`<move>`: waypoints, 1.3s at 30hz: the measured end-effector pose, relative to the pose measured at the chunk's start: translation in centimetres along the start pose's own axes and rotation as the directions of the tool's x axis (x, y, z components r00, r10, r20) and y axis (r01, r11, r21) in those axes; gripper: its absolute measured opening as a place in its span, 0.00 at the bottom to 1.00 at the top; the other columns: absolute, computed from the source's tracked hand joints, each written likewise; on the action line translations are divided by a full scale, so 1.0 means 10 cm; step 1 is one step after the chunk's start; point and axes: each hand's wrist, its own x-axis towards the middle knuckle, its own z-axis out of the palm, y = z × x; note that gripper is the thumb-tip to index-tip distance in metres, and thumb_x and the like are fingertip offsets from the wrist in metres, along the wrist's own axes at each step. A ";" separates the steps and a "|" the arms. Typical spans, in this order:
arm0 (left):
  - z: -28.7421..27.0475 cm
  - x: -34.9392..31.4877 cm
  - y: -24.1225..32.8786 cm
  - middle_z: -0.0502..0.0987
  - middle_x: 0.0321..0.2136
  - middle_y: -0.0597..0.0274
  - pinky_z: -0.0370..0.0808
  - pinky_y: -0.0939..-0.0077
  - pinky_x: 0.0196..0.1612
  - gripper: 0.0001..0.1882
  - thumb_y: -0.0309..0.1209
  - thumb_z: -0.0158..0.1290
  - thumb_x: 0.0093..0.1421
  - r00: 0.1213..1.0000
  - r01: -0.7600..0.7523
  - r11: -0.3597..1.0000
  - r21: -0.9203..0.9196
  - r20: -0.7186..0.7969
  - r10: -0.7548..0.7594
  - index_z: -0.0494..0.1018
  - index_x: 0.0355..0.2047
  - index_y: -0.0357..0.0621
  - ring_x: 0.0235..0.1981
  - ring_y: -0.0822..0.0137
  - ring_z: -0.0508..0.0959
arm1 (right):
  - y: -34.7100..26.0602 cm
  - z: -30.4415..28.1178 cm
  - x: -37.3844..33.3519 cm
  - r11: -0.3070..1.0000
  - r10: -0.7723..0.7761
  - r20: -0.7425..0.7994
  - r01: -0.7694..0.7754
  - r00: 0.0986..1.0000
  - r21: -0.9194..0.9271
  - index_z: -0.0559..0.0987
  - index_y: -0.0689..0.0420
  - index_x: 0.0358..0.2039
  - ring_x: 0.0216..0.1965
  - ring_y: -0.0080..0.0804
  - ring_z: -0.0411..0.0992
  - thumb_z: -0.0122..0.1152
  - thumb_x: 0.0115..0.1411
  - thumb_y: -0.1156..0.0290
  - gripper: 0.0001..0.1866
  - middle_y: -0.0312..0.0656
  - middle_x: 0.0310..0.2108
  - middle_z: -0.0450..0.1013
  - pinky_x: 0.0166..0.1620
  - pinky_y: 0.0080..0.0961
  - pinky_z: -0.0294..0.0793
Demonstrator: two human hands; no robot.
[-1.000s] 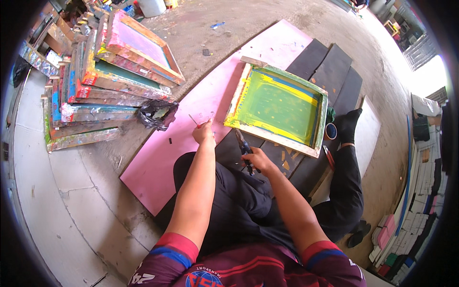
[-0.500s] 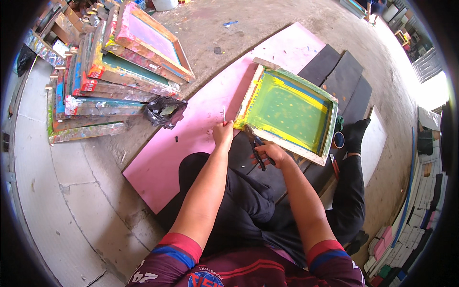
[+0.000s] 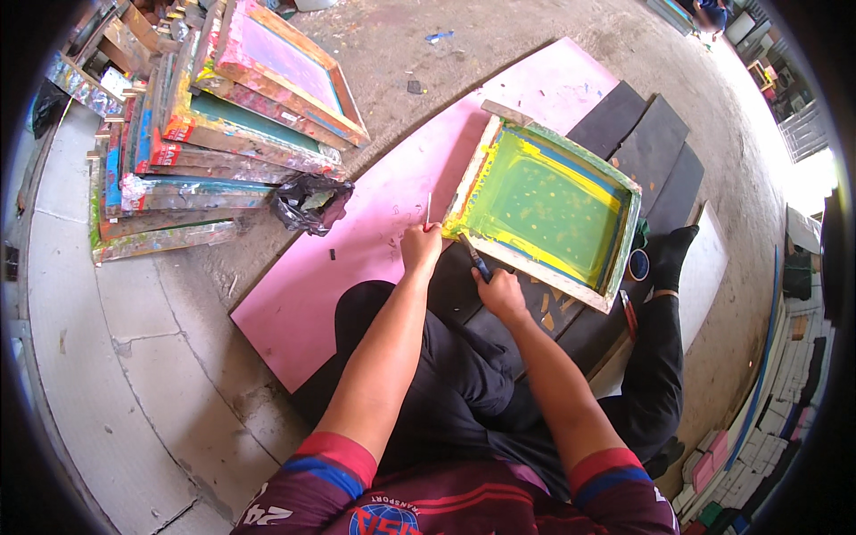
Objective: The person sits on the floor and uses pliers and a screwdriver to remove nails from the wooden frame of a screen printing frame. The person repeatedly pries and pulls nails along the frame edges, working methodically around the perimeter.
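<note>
At the left hand [image 3: 421, 248]: fingers curled tight around a red-handled, screwdriver-like tool [image 3: 428, 214], with shaft pointing away from the body. Just beside the near-left corner of a wooden screen frame [image 3: 535, 270]; contact unclear. At the right hand [image 3: 503, 292]: wrapped round a pair of pliers [image 3: 477, 259], with nose at that same corner. Cannot tell whether biting on anything there.

For the frame: laid flat across a pink board [image 3: 321, 312] and black sheets [image 3: 655, 138], with yellow paint streaked over green mesh. Judged at the stage of working that corner, perhaps prying or pulling. Calls next for a firm bite with the pliers and a steadied frame.

Farther right: a dark, round container [image 3: 637, 265] near a socked foot [image 3: 675, 254]. Off left: a black plastic bag [image 3: 310, 203], then stacked, paint-smeared frames [image 3: 205, 192].
</note>
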 end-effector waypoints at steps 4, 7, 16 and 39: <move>-0.03 0.01 0.01 0.81 0.24 0.41 0.77 0.53 0.39 0.18 0.40 0.59 0.59 0.999 0.001 0.998 -0.056 -0.040 -0.003 0.80 0.26 0.33 0.32 0.43 0.84 | -0.15 0.00 -0.12 0.999 0.037 0.033 -0.038 0.999 0.013 0.79 0.67 0.41 0.43 0.67 0.78 0.56 0.66 0.41 0.34 0.68 0.37 0.79 0.48 0.55 0.78; -0.14 -0.13 0.17 0.80 0.19 0.47 0.77 0.56 0.31 0.19 0.40 0.60 0.59 0.987 0.156 0.975 -0.159 0.056 -0.148 0.78 0.23 0.34 0.24 0.51 0.83 | -0.07 0.07 -0.18 0.998 -0.027 -0.035 0.029 0.999 0.051 0.78 0.66 0.37 0.41 0.67 0.78 0.58 0.65 0.40 0.33 0.68 0.34 0.78 0.47 0.55 0.77; -0.33 -0.21 0.08 0.78 0.21 0.62 0.58 0.73 0.11 0.09 0.35 0.58 0.63 0.853 0.430 0.831 -0.353 0.459 -0.247 0.79 0.31 0.42 0.08 0.73 0.63 | -0.12 -0.13 -0.39 0.947 -0.261 0.095 0.236 0.961 0.219 0.78 0.64 0.41 0.38 0.60 0.80 0.61 0.65 0.45 0.28 0.61 0.34 0.79 0.42 0.49 0.79; -0.11 -0.02 0.05 0.75 0.21 0.64 0.62 0.72 0.13 0.20 0.46 0.59 0.65 0.944 0.325 0.845 -0.425 0.090 -0.317 0.78 0.41 0.38 0.10 0.70 0.65 | -0.09 -0.58 0.23 0.770 -0.129 0.690 -0.367 0.712 0.522 0.70 0.61 0.55 0.30 0.40 0.82 0.54 0.71 0.47 0.28 0.49 0.35 0.80 0.29 0.39 0.82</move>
